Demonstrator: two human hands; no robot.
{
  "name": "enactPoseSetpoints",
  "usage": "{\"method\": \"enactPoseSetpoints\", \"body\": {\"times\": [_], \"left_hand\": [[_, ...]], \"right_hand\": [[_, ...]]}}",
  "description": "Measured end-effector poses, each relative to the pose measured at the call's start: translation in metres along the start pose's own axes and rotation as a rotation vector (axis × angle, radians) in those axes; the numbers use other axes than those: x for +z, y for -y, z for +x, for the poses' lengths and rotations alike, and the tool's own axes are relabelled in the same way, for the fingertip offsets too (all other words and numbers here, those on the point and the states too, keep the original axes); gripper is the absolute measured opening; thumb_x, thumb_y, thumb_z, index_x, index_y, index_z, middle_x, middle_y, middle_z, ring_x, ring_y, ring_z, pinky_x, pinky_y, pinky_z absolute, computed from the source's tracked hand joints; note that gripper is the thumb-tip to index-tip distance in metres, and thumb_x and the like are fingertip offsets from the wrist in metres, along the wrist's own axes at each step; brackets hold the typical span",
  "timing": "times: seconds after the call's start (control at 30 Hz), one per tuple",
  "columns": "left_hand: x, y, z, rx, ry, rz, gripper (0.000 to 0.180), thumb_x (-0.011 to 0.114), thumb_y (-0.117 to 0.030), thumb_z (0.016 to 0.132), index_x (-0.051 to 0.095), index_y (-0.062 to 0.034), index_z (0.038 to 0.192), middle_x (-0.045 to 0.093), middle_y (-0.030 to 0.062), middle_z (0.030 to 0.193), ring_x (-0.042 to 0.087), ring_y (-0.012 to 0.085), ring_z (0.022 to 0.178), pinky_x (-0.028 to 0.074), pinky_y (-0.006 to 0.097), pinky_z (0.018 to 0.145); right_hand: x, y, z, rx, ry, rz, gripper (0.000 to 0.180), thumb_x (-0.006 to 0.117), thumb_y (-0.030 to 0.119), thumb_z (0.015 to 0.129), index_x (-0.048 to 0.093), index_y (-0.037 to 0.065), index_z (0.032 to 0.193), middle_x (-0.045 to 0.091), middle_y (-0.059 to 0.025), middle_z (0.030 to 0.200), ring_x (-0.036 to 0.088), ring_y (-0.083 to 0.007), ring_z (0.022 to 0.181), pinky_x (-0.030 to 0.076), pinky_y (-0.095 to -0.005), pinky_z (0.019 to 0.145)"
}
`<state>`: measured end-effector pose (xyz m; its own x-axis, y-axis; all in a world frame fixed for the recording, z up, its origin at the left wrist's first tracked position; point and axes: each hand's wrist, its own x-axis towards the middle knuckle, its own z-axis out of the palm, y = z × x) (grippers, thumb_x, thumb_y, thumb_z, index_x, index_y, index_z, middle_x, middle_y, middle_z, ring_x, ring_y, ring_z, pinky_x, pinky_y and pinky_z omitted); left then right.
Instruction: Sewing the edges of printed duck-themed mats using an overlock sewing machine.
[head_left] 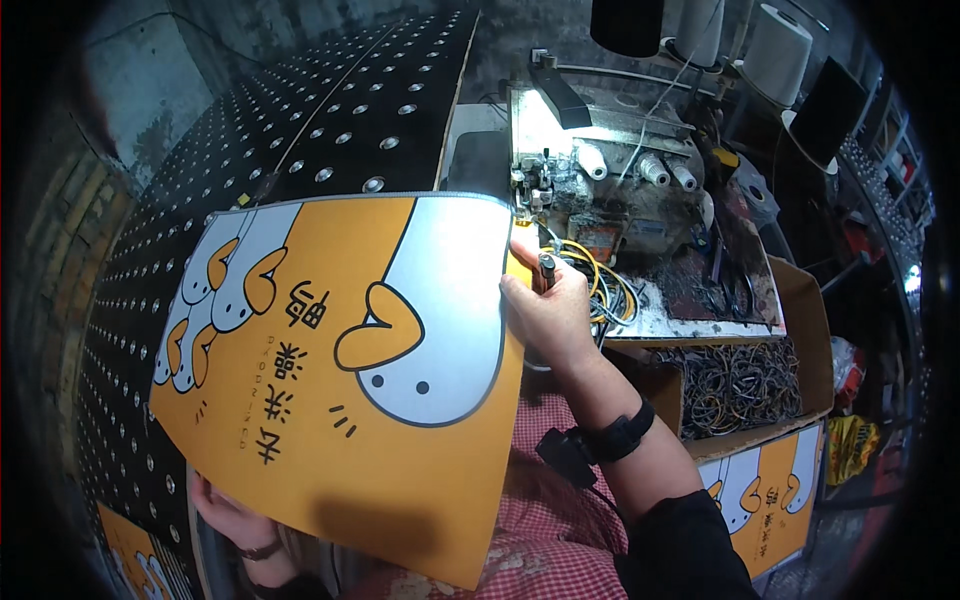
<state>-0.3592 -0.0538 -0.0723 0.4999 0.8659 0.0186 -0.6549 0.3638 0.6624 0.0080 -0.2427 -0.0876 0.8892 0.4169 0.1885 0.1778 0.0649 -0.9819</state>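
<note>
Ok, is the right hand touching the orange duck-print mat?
Touching. In the head view the right hand lies against the right edge of the orange duck-print mat, fingers pressed to it near the sewing machine, with no gap visible.

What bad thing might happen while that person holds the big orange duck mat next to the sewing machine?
1. The right hand pinches the mat at its corner right beside the machine; fingers might get nipped there.
2. Yellow wires loop just behind that hand and may snag the mat's edge.
3. The left hand grips only the bottom edge, so the wide mat might sag or bend.
</note>
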Motion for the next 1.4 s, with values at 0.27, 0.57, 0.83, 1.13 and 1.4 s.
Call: {"method": "enactPoseSetpoints", "body": {"times": [0.27, 0.57, 0.83, 1.13, 1.4], "left_hand": [[-0.012, -0.013, 0.031, -0.085, -0.075, 0.215, 0.035, 0.04, -0.012, 0.089, 0.04, -0.0001, 0.122, 0.05, 0.0115, 0.12, 0.049, 0.023, 0.109, 0.04, 0.037, 0.093], [0.022, 0.004, 0.073, -0.017, -0.029, 0.364, 0.038, 0.038, -0.004, 0.088, 0.034, -0.0003, 0.126, 0.045, 0.0134, 0.124, 0.048, 0.0231, 0.111, 0.042, 0.035, 0.092], [0.042, 0.015, 0.125, -0.043, 0.071, 0.358, 0.035, 0.039, 0.0, 0.087, 0.038, 0.0005, 0.122, 0.048, 0.0129, 0.121, 0.048, 0.0209, 0.111, 0.041, 0.031, 0.093], [0.074, 0.047, 0.183, -0.04, 0.058, 0.356, 0.031, 0.038, 0.004, 0.086, 0.04, 0.0038, 0.117, 0.049, 0.015, 0.118, 0.051, 0.0241, 0.107, 0.045, 0.034, 0.089], [0.093, 0.075, 0.256, -0.138, 0.057, 0.323, 0.03, 0.038, 0.005, 0.084, 0.039, 0.0049, 0.115, 0.05, 0.0175, 0.114, 0.053, 0.0281, 0.104, 0.047, 0.039, 0.085]], "right_hand": [[-0.005, -0.005, 0.004, -0.077, -0.085, -0.003, 0.037, 0.059, 0.008, 0.074, 0.056, -0.005, 0.109, 0.064, -0.0125, 0.089, 0.057, -0.0085, 0.067, 0.046, -0.0238, 0.066], [-0.014, 0.014, -0.035, -0.036, -0.056, -0.188, 0.036, 0.06, 0.008, 0.076, 0.056, -0.003, 0.11, 0.061, -0.0027, 0.069, 0.049, -0.0021, 0.057, 0.041, -0.0189, 0.053], [-0.017, 0.017, -0.056, -0.042, -0.033, -0.183, 0.033, 0.06, 0.008, 0.077, 0.057, -0.002, 0.107, 0.064, -0.0086, 0.076, 0.057, -0.0056, 0.065, 0.047, -0.0195, 0.06], [-0.019, 0.017, -0.056, -0.042, -0.084, -0.116, 0.021, 0.062, 0.007, 0.076, 0.061, -0.001, 0.096, 0.064, -0.0079, 0.076, 0.058, -0.0073, 0.068, 0.047, -0.0204, 0.06], [-0.017, 0.0, -0.016, -0.178, -0.188, -0.179, 0.01, 0.06, 0.007, 0.074, 0.063, 0.003, 0.082, 0.063, -0.01, 0.072, 0.061, -0.0138, 0.062, 0.046, -0.024, 0.056]]}}
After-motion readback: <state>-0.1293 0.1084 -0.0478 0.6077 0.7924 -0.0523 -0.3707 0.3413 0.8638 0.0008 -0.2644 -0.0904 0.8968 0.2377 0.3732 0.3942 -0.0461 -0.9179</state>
